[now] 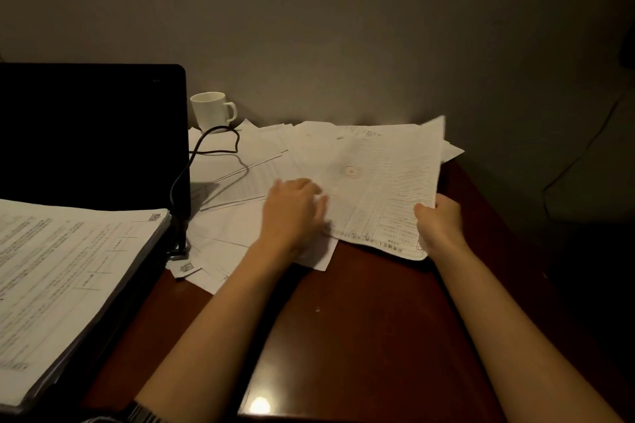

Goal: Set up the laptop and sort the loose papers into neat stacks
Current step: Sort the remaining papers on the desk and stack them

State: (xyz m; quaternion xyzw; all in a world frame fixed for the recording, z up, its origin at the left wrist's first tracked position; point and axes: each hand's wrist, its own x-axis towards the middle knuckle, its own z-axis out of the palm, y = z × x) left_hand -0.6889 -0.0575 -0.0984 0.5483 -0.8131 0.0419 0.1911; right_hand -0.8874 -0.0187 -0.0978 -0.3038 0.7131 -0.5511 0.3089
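Fingers of our right hand (441,220) curl round the near right edge of a printed sheet (381,189), thumb on top, holding it lifted and tilted at centre right of the frame. Our left hand (292,213) lies just left of that sheet with its fingers fairly straight and blurred, resting on the loose papers (240,182); we cannot tell whether they also touch the lifted sheet's edge.

Those loose papers spread in an untidy fan across the middle of the frame, from beside the laptop to the table's far right corner, where a few sheets overhang. An open laptop (92,134) with a dark screen fills the upper left. A thick stack of printed pages (65,271) lies on top of its lower part at lower left. A black cable (206,148) loops from the laptop's right side over the papers. Behind them, near the wall, stands a white mug (211,112). Bare dark red-brown table (360,319) shows between our forearms at lower centre.
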